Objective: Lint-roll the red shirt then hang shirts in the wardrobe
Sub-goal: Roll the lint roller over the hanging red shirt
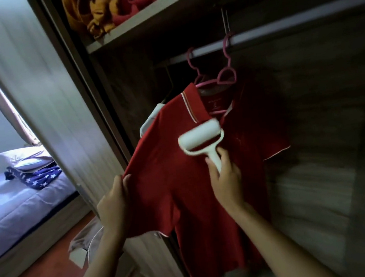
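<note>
While it hangs: the red shirt (196,182) sits on a pink hanger (227,77) hooked over the wardrobe rail (278,31), inside the open wardrobe (335,119), near frame centre.
Left hand (114,206): at about 7 o'clock from the shirt's collar, fingers pinched shut on the shirt's left sleeve edge, pulling the cloth out toward the sliding door (41,98).
Right hand (225,176): just below centre, fingers wrapped closed around the handle of the white lint roller (200,140).
Lint roller: its roll lies on the shirt's chest just under the collar, at 12 o'clock from the right hand; blurred, so exact contact is hard to read.
Second hanger (193,65): pink, on the same rail, at 10 o'clock from the first, beside it.
Upper shelf (140,26): at 12 o'clock, carries heaped mustard and red clothes (101,8).
Bed (19,204): at 9 o'clock, outside the wardrobe, with a pillow (25,157) over a star-printed blue cloth (37,177).
</note>
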{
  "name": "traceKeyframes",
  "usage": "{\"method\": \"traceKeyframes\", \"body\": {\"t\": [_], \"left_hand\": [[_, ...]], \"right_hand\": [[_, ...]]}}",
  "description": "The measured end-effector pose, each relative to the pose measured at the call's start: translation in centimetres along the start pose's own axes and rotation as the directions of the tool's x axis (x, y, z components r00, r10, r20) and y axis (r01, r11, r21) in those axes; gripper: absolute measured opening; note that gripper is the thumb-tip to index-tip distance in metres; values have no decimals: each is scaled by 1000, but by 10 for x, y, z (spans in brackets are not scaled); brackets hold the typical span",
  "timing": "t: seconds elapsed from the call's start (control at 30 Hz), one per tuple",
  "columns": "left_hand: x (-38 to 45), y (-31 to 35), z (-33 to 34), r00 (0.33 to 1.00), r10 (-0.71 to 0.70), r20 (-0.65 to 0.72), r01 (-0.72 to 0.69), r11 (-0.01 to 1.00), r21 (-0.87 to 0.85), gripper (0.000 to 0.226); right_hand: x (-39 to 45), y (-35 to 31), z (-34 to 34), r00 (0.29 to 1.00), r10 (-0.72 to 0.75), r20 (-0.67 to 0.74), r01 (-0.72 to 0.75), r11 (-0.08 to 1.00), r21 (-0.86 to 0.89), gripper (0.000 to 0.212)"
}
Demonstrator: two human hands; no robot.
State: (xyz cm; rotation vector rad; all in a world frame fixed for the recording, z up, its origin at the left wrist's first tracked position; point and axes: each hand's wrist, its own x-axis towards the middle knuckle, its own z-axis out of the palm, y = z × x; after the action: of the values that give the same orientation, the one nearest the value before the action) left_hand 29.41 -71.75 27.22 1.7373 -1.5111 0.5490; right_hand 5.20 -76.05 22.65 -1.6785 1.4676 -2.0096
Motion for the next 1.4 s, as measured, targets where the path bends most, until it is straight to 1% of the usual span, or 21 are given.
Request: {"method": "traceKeyframes", "body": {"t": [0.07,0.13,0.2,0.27,0.37,0.47,0.53,0.57,0.63,0.7,0.77,0.9,0.97,1.03,1.1,1.17,1.2,1.27,1.3,1.33,1.4], "left_hand": [[2,-2,-1,1000,9,11,-9,1000,29,23],[3,-6,-1,1000,5,26,-6,999,47,24],[6,-10,2,1000,7,28,-8,998,56,25],[8,-12,3,999,12,30,-14,998,64,25],[9,-11,4,1000,24,9,-24,999,38,25],[8,-4,6,1000,21,-7,-21,1000,-5,32],[6,-5,9,1000,29,-5,-29,999,-34,43],[6,-5,9,999,32,-6,-32,998,-47,50],[4,-6,11,999,44,-8,-45,997,-65,57],[3,-4,10,998,60,5,-59,995,-80,50],[2,-2,8,998,54,41,-50,994,-93,40],[1,-10,5,988,147,55,-143,986,-82,52],[1,-12,3,984,170,51,-165,983,-82,51],[1,-11,3,984,167,55,-161,982,-96,50],[-1,-10,2,985,166,55,-159,981,-111,51],[-2,-10,3,982,179,58,-172,978,-115,51],[-3,-10,4,981,186,60,-178,977,-118,50],[-3,-10,5,981,182,63,-172,976,-131,49],[-4,-11,5,982,176,63,-166,977,-136,48],[-4,-11,6,983,173,67,-163,977,-138,49],[-4,-12,6,983,169,76,-157,977,-147,51]], "right_hand": [[-25,33,11,985,97,143,-83,991,-105,35],[-46,55,14,948,195,250,-143,967,-212,35],[-54,63,13,929,225,294,-169,964,-204,32],[-48,54,11,952,167,256,-141,983,-115,31],[-18,21,9,989,40,140,-46,998,41,33],[6,1,12,999,8,36,-11,995,98,32],[3,6,17,1000,21,-2,-21,996,91,33],[-6,16,22,999,35,13,-36,997,72,33],[-37,44,30,988,104,110,-108,994,31,29],[-73,76,35,956,183,230,-179,983,-41,27],[-99,95,35,931,222,289,-208,975,-79,28],[-98,78,35,968,189,167,-197,980,38,37],[-89,63,38,970,214,111,-226,968,112,32],[-94,61,46,958,269,102,-280,952,121,35],[-117,72,54,937,323,131,-333,941,62,44],[-145,91,59,909,364,204,-358,931,-64,39],[-157,99,61,872,415,261,-390,910,-143,32],[-176,110,60,765,522,378,-442,852,-282,26],[-181,112,58,743,540,395,-439,839,-322,26],[-184,114,55,755,537,377,-428,838,-338,26],[-181,110,51,820,492,293,-405,860,-310,27]]}}
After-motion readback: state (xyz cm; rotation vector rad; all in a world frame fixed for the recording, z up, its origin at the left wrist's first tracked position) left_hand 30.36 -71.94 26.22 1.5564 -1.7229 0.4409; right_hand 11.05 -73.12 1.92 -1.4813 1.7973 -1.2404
